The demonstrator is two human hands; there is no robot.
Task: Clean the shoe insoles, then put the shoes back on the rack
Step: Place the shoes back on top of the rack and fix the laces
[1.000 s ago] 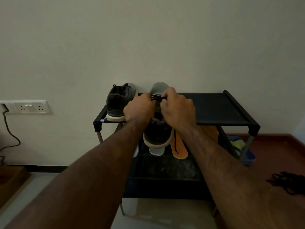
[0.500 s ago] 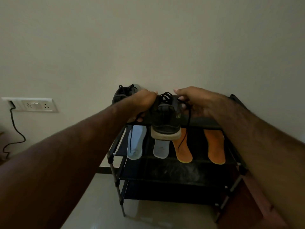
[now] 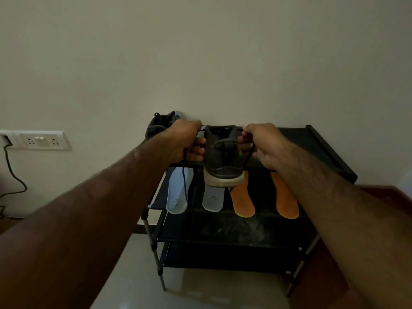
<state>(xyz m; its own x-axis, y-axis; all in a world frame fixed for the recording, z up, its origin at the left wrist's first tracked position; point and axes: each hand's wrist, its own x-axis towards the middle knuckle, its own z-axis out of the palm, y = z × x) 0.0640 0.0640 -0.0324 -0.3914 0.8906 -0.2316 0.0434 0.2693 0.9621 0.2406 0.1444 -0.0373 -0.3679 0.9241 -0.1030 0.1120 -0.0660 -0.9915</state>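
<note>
Head view: at the far left a socket panel (image 3: pixel 38 140) is fixed to the wall, well apart from the work. On the left end of the rack's top shelf a second shoe (image 3: pixel 159 127) is set against the wall, partly hidden behind the left hand (image 3: pixel 185 139). That hand's grip is closed on one lace (image 3: pixel 185 177), whose loose end hangs down in front of the two grey insoles (image 3: pixel 178 195) laid on the shelf below. Between the hands a dark shoe (image 3: pixel 223 157) is held heel-first over the front edge of the top shelf, clear of it as far as can be told. The right hand (image 3: pixel 265 146) is pinched on the other lace end at the collar. Two orange insoles (image 3: pixel 243 197) are laid further right on the same lower shelf of the rack (image 3: pixel 323 148). The step is judged to be lace handling, with all four insoles not yet refitted; next, the opening must likely be loosened so that an insole can be slid in.
</note>
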